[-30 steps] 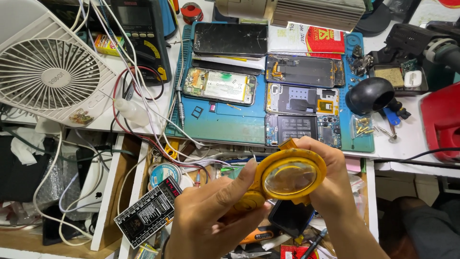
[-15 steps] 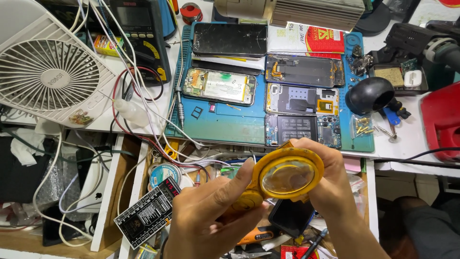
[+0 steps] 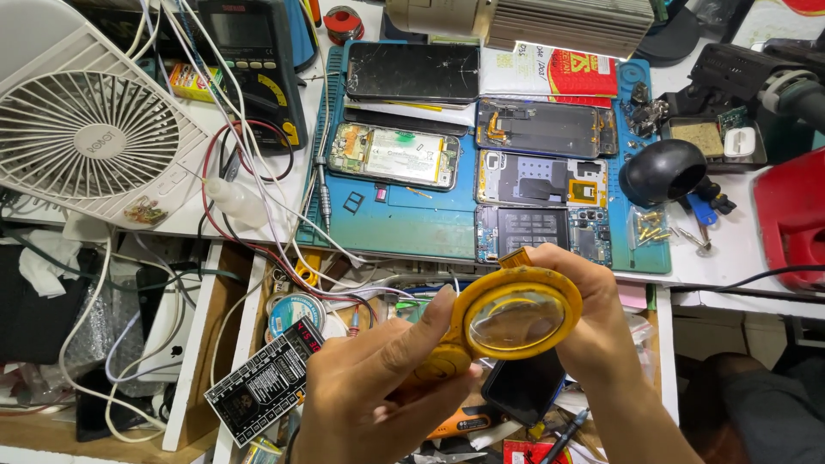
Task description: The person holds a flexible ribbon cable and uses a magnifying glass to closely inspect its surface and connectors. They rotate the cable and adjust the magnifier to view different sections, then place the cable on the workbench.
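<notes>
Both hands held a yellow-framed magnifier over the open drawer at the tabletop's near edge.

The white tabletop (image 3: 258,219) carried a white desk fan (image 3: 90,137) at its left edge and a teal work mat (image 3: 404,223) in the middle, with opened phones (image 3: 395,156) laid across the mat. Below its near edge, the left hand (image 3: 378,387) had its fingers closed around the magnifier's stubby handle, thumb pressed to the rim, while the right hand (image 3: 593,322) pinched the far side of the ring. The yellow magnifier (image 3: 516,314) looked light and stiff; its plastic frame should give a sure hold at rim or handle, whereas the clear lens seemed smooth, easily smudged and scratched, and best left untouched.
</notes>
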